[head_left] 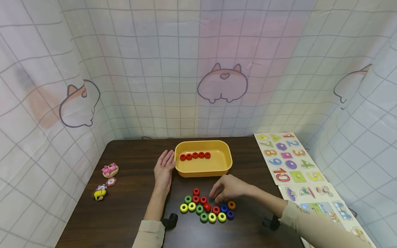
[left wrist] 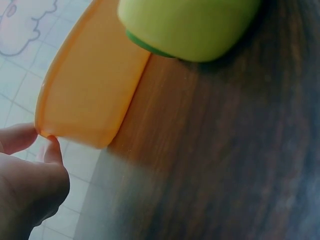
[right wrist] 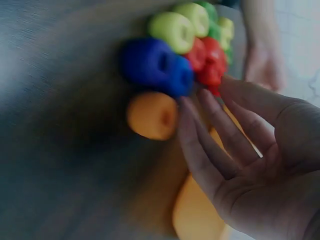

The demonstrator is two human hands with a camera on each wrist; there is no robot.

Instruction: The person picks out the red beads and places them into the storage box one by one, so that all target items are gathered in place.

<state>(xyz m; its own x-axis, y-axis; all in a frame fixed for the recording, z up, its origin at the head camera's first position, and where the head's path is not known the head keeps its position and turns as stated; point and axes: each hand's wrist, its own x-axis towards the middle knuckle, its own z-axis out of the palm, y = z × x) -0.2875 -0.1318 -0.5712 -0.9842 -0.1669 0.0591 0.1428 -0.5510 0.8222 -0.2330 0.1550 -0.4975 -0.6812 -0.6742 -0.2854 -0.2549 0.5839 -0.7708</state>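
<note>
Red rings (head_left: 195,157), five in a row inside the yellow tray (head_left: 204,174) on the worktop (head_left: 130,210), more loose at the tray's six o'clock among coloured rings (head_left: 212,220) of green, yellow, blue and orange. Left hand (head_left: 163,172) at the tray's nine o'clock, fingers fairly straight and touching the rim, unclenched. Right hand (head_left: 230,187) at the loose group's one o'clock, fingers gently bent and empty; cannot tell about contact with a ring. Apparently at the picking stage, red row begun. Called for next, most likely: a narrow pinch on one red ring without nudging neighbours, then a lift toward twelve. At three o'clock, a number board (head_left: 278,156) with numerals 1 to 10; lettering on the right sleeve (head_left: 319,220), too small to read; no legible brand.
</note>
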